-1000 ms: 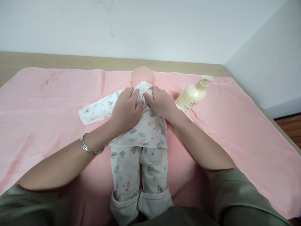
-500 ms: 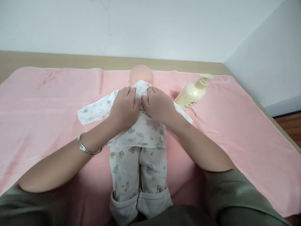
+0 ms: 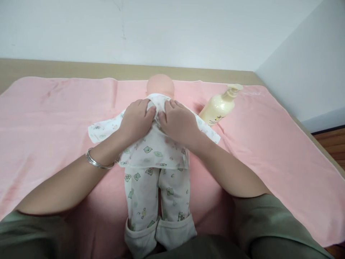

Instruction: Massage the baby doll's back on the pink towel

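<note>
A baby doll with a smooth bald head lies lengthwise before me, its head pointing away. It wears a white long-sleeved top printed with small green animals and matching trousers with wide turned-up cuffs. My left hand lies flat on the left of the top's upper part, thumb apart from the fingers. Mirroring it on the right, my right hand rests with fingers laid over the cloth near the shoulder. Both thumbs lie close to the middle, where the cloth is wrinkled. The doll's sleeves stretch out sideways.
Right of the doll, a pale yellow pump bottle leans or lies tilted beside the sleeve. Under everything is a pink cloth on a wooden surface. A white wall closes off the back; another stands at the right.
My left hand has slid slightly down and outward to the left. My right hand has shifted slightly on the top. The cloth near the collar lies a little differently.
</note>
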Action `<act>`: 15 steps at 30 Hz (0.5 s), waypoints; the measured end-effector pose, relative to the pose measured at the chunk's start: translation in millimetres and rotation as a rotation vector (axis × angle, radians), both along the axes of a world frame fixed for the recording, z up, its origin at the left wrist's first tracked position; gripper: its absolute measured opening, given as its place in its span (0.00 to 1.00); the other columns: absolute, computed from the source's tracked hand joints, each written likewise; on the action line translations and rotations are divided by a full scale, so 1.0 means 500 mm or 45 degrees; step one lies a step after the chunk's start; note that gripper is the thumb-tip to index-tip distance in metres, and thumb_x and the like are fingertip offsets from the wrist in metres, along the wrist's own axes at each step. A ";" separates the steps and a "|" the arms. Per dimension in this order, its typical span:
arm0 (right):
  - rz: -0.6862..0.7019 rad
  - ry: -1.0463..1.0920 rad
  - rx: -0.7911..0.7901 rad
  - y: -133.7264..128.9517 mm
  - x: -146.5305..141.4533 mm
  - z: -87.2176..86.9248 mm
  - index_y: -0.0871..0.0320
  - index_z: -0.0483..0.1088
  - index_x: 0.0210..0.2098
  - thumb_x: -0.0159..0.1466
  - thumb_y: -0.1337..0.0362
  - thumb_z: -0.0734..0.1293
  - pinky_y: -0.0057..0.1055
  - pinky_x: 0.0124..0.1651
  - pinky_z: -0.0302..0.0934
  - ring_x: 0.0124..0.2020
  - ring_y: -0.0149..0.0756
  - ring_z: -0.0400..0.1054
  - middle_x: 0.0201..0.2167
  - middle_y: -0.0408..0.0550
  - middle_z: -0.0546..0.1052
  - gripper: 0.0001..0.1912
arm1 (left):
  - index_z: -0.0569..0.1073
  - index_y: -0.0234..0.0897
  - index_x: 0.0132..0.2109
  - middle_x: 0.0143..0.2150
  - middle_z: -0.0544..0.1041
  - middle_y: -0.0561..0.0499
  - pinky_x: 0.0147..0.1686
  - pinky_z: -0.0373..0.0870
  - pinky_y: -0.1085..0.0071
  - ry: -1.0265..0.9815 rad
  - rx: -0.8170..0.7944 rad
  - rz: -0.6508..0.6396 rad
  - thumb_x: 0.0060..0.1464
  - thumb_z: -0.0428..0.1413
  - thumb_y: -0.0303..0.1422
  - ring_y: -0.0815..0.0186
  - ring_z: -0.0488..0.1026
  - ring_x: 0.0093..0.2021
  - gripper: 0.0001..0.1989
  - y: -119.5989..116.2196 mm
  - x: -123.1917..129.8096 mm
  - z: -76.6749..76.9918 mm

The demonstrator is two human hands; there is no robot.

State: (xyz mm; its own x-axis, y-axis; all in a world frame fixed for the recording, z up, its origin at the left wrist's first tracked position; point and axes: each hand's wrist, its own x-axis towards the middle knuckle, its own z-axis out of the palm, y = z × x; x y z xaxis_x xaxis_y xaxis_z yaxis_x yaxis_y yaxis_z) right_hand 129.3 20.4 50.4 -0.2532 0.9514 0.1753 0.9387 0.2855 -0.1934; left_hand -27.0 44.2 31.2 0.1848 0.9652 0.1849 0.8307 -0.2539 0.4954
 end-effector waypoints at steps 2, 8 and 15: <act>-0.060 0.107 -0.123 0.031 0.020 0.005 0.64 0.75 0.50 0.77 0.56 0.54 0.43 0.54 0.68 0.51 0.53 0.76 0.50 0.61 0.81 0.23 | 0.73 0.34 0.56 0.59 0.76 0.35 0.68 0.65 0.47 0.061 0.109 -0.034 0.68 0.39 0.38 0.46 0.70 0.64 0.22 -0.034 0.012 0.000; -0.079 0.065 -0.140 0.044 0.030 0.008 0.64 0.75 0.46 0.78 0.54 0.52 0.43 0.52 0.65 0.46 0.52 0.75 0.43 0.60 0.82 0.26 | 0.72 0.31 0.60 0.68 0.71 0.37 0.73 0.60 0.47 0.066 0.113 -0.110 0.66 0.42 0.34 0.48 0.64 0.72 0.23 -0.058 0.018 0.011; 0.079 -0.065 0.051 -0.007 -0.002 0.007 0.72 0.71 0.56 0.75 0.64 0.54 0.44 0.63 0.60 0.59 0.55 0.69 0.56 0.68 0.77 0.22 | 0.68 0.40 0.36 0.39 0.78 0.41 0.50 0.72 0.52 -0.043 -0.114 0.034 0.62 0.43 0.40 0.52 0.73 0.42 0.13 0.019 -0.004 0.010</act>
